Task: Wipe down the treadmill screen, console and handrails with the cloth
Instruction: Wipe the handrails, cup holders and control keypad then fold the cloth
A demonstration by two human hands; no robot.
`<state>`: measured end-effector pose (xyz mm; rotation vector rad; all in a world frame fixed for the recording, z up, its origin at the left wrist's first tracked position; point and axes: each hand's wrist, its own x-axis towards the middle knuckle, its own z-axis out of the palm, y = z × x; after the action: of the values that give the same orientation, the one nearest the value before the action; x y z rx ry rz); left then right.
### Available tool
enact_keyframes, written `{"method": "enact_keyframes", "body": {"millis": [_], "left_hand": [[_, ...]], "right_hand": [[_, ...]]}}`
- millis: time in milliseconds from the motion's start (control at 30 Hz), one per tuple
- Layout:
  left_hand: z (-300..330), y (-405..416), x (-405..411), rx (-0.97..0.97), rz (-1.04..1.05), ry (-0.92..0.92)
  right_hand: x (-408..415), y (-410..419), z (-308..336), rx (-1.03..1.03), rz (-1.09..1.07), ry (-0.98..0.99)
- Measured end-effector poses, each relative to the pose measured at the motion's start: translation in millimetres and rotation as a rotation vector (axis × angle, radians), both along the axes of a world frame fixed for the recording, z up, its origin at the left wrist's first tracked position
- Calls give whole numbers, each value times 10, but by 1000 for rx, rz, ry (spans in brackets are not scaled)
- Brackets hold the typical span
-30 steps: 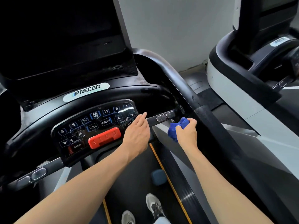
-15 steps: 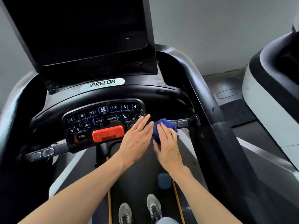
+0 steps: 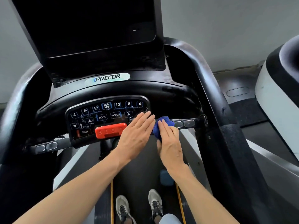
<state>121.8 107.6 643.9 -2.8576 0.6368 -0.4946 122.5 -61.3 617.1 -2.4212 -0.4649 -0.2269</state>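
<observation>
Head view: I see my right hand (image 3: 169, 143), fingers straight, pressing the bunched blue cloth (image 3: 159, 126) on the crossbar (image 3: 194, 122), which runs left to right beside the glossy console (image 3: 106, 117). My left hand (image 3: 137, 136) rests flat on the console, released.

I see tight spot: both hands crowd console (image 3: 169, 94) right edge, left hand (image 3: 135, 135) flat over keypad corner, right hand (image 3: 169, 143) on blue cloth (image 3: 159, 126) at crossbar (image 3: 192, 122). Screen (image 3: 90, 26) looms above. Right handrail (image 3: 208, 81) walls off that side. Open gap below crossbar over belt (image 3: 142, 178).
</observation>
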Motion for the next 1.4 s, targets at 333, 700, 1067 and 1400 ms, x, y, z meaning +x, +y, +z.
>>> {"method": "enact_keyframes", "body": {"millis": [333, 700, 1067, 1400], "left_hand": [[80, 162, -302, -24, 97, 102], [340, 48, -147, 174, -32, 183], [358, 5, -124, 210, -36, 227], [326, -162, -46, 224, -62, 226]], "right_hand": [[45, -37, 185, 136, -71, 145], [-241, 71, -7, 21, -5, 100], [-72, 233, -67, -44, -139, 96], [38, 8, -220, -235, -154, -9]]}}
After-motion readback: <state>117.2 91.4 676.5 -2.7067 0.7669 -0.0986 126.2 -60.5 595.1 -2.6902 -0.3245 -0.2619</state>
